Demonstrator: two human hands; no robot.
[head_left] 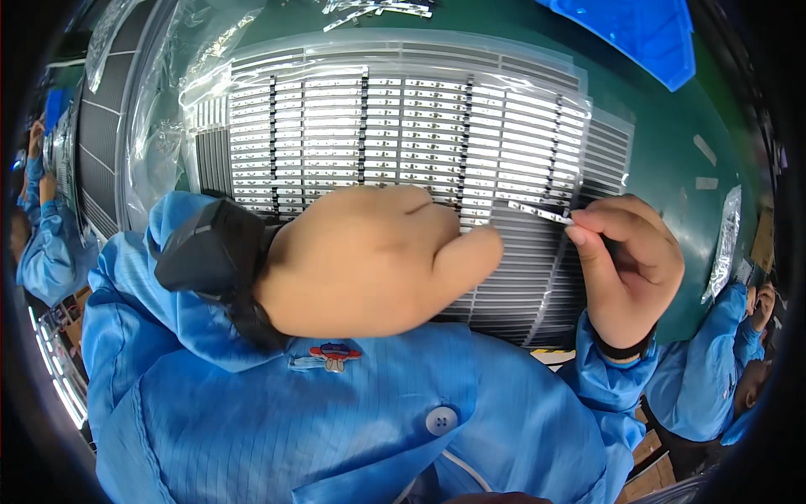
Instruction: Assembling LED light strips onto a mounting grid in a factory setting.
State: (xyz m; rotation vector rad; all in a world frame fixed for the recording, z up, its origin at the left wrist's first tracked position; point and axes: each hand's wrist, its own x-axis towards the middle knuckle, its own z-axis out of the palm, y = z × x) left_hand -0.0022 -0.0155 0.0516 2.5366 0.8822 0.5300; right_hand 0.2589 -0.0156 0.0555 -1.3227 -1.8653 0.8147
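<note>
My right hand (pixel 630 260) pinches the right end of a narrow white strip with small dark components (pixel 537 212) between thumb and index finger. The strip lies slightly tilted over a clear plastic tray with thin slots (pixel 529 281). Rows of similar white strips (pixel 432 130) fill the tray's upper part, while its lower right slots look dark grey with no white strips. Over the tray's lower left is my left hand (pixel 378 260), back up, with its thumb stretched to the right. Its other fingers bend down out of sight, so whether they hold anything is hidden.
Loose white strips (pixel 378 10) lie on the green table (pixel 663 160) at the far side. A blue plastic bin (pixel 634 38) stands at the far right. Clear plastic wrapping (pixel 159 118) and a dark slotted tray (pixel 105 109) are on the left. Co-workers in blue (pixel 701 370) sit on both sides.
</note>
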